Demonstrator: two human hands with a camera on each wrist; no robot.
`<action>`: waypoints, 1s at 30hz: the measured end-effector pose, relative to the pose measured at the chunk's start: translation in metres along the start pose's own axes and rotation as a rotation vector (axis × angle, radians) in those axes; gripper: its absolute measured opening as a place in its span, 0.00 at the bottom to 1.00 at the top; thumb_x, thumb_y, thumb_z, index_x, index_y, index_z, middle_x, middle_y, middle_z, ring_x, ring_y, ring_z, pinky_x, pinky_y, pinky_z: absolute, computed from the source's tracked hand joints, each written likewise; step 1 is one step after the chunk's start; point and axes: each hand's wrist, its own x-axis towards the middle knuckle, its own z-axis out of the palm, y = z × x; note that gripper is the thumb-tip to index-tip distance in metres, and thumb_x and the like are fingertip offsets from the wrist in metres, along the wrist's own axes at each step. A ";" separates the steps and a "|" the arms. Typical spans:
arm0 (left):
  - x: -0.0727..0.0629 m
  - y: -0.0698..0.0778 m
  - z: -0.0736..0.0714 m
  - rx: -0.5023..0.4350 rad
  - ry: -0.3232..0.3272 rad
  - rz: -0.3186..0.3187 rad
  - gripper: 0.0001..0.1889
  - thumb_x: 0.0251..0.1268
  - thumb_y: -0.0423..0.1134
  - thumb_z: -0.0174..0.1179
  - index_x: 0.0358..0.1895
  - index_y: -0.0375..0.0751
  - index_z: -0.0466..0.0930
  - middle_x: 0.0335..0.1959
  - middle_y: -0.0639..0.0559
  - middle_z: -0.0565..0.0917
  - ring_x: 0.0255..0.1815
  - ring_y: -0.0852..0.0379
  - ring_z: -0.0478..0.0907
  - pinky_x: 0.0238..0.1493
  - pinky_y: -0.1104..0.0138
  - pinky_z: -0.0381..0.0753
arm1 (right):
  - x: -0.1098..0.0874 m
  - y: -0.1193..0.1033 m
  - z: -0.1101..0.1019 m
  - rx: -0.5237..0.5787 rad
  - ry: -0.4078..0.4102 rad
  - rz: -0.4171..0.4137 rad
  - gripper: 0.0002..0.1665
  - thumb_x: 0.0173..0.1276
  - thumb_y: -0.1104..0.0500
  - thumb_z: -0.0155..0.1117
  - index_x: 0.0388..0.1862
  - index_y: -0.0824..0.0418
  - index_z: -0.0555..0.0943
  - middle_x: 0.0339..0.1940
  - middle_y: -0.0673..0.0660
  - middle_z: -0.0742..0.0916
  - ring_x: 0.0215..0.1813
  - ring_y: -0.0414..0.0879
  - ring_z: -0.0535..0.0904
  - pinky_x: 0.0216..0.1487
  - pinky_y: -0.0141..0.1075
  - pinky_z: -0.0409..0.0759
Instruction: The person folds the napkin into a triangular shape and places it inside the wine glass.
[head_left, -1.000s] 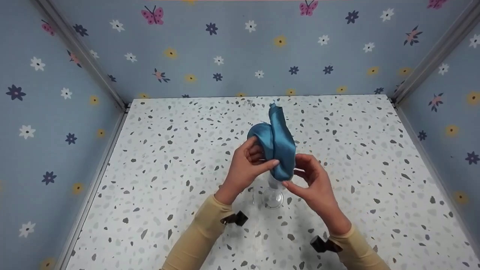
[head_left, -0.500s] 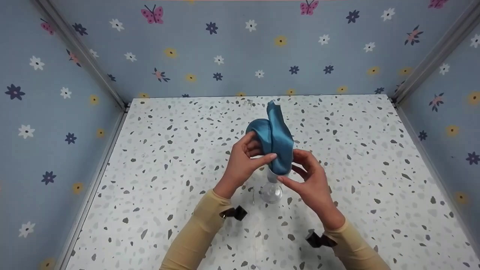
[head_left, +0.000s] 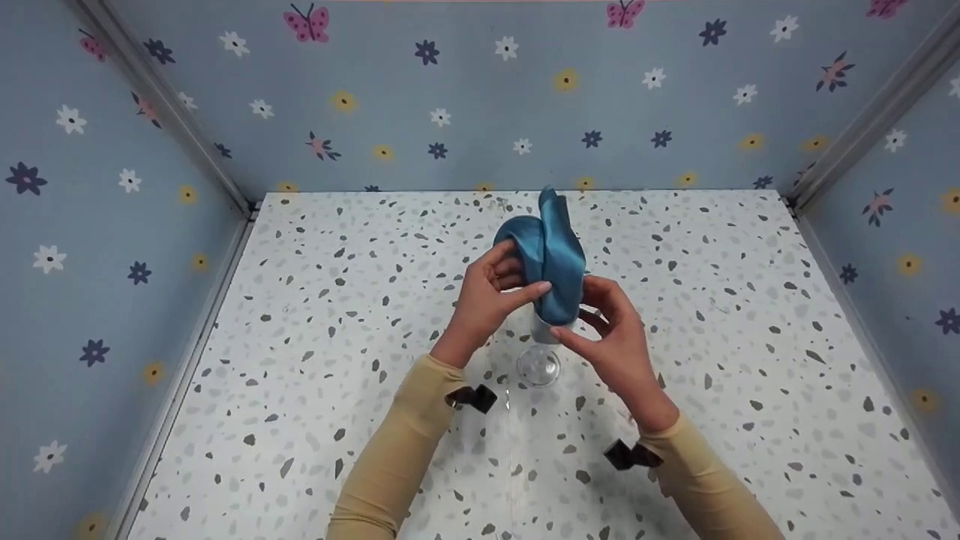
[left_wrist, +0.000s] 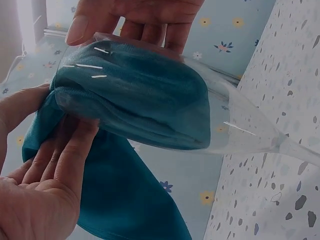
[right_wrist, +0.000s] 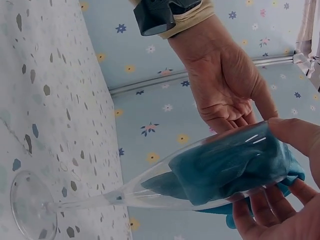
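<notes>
A teal satin napkin [head_left: 562, 262] is bunched inside the bowl of a clear champagne flute [right_wrist: 145, 192]. Its loose ends stick out past the rim, one rising in a tall fold. My left hand [head_left: 491, 296] pinches the napkin at the rim, thumb on one face and fingers behind. My right hand [head_left: 619, 337] grips the flute's bowl near the rim, with the thumb in front and fingers round the far side. In the right wrist view the foot [right_wrist: 35, 205] is close to the tabletop; I cannot tell whether it touches.
The white speckled tabletop [head_left: 360, 420] extends round both hands. Blue flowered panels [head_left: 465, 90] with metal corner strips enclose it at the back and sides. A small black camera [head_left: 476, 397] sits on the left wrist and another black camera [head_left: 626, 454] on the right.
Both hands, the flute and the napkin have shifted a little toward the back wall. More of the flute below the napkin shows now. Both grips look the same.
</notes>
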 end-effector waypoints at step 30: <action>0.009 -0.020 -0.002 -0.006 0.040 -0.104 0.38 0.55 0.32 0.70 0.69 0.34 0.63 0.51 0.41 0.81 0.49 0.49 0.81 0.51 0.60 0.79 | 0.074 -0.014 -0.056 0.522 -0.188 0.473 0.27 0.76 0.58 0.46 0.68 0.73 0.59 0.63 0.70 0.72 0.61 0.56 0.73 0.64 0.42 0.68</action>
